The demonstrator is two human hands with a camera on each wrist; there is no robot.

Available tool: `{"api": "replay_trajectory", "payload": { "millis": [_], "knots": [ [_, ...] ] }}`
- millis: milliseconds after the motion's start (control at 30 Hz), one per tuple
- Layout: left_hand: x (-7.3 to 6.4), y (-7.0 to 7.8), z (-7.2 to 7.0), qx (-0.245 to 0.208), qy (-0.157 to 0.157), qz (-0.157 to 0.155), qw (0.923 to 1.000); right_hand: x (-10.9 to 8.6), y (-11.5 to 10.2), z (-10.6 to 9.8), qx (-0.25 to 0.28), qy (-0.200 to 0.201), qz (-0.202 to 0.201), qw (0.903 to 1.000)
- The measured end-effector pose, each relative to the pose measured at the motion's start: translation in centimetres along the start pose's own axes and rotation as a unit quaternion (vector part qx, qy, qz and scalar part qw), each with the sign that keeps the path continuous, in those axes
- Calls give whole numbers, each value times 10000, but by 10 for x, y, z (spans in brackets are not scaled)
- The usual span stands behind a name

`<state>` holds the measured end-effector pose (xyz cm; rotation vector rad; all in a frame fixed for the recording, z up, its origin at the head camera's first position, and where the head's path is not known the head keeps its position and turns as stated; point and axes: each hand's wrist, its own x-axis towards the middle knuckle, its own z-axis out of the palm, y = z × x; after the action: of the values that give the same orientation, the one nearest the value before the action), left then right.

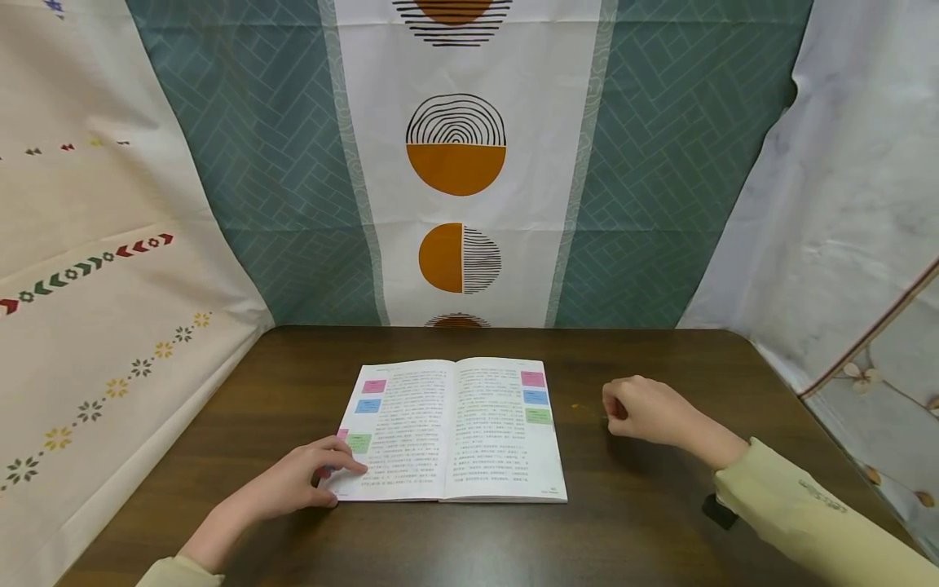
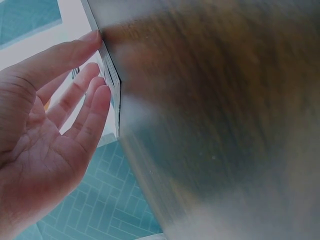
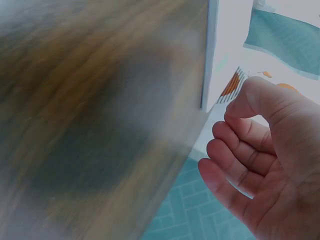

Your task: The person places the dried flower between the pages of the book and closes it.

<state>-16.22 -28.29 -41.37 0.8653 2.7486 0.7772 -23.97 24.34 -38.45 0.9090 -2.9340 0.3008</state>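
A dark wooden desk (image 1: 469, 542) meets a patterned cloth backdrop (image 1: 286, 163) at its far edge. Near the desk's middle lies a book (image 1: 469, 440), opened flat so that both pages face the reader. The left hand (image 1: 302, 479) rests at its near left corner, grip relaxed and parted, clasping nothing, apparently to steady the page. The right hand (image 1: 649, 412), apart from the book's right side, leaves the text uncovered, its grip loosely curled and empty.

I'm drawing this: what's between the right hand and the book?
In the head view, brown tabletop with a small yellowish mark separates the right hand from the book.
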Motion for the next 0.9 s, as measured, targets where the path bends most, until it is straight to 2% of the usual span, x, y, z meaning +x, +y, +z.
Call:
{"api": "replay_trajectory", "payload": {
  "millis": [300,533,900],
  "knots": [
    [0,-1,0,-67,-11,-39,10000,28,-14,-2,475,-169,69,9987],
    [0,0,0,-54,6,-11,10000,51,-23,-4,781,-276,-78,9965],
    [0,0,0,-31,58,122,9999,92,-42,5,824,-260,-284,9959]
  ]
}}
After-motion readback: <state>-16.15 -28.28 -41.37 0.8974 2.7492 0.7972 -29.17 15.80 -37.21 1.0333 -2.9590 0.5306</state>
